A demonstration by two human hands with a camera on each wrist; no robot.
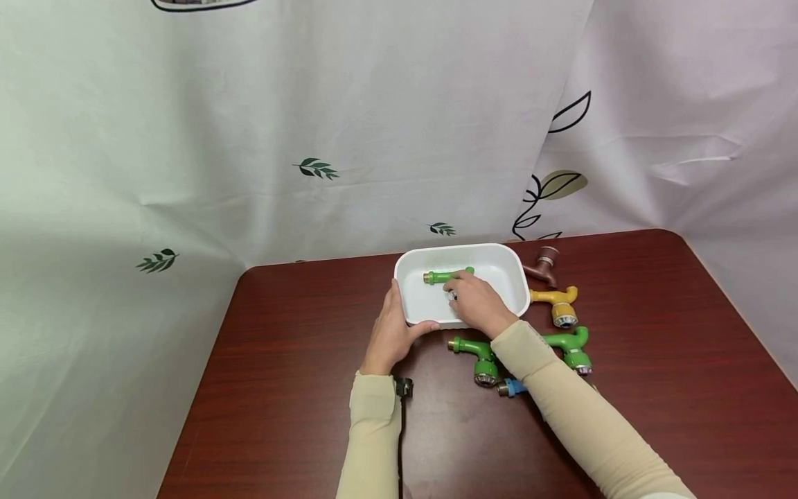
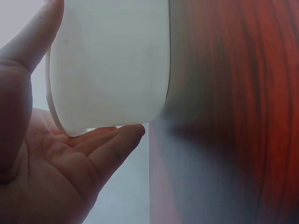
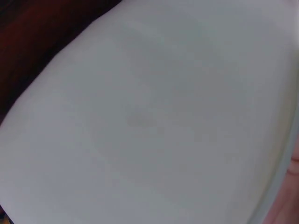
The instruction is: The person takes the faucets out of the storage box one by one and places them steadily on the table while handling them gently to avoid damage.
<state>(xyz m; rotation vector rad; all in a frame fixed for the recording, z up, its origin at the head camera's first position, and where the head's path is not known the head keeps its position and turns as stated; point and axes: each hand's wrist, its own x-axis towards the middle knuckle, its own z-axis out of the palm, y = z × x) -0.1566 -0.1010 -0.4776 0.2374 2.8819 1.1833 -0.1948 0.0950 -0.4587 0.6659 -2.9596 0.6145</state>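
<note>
A white plastic tub stands on the table with a green tap inside it. My right hand reaches over the tub's front rim, its curled fingers gripping the tap near its silver knob. Part of the tap is hidden behind those fingers. At the tub's front left corner, my left hand holds on, thumb along the front and fingers along the left side. The left wrist view shows this hand around the tub's end wall. In the right wrist view the tub's outer wall fills most of the picture.
Right of the tub lie a brown tap and a yellow tap. Two more green taps, one left and one right, lie in front, beside a partly covered blue tap under my right forearm. A patterned curtain hangs behind the table.
</note>
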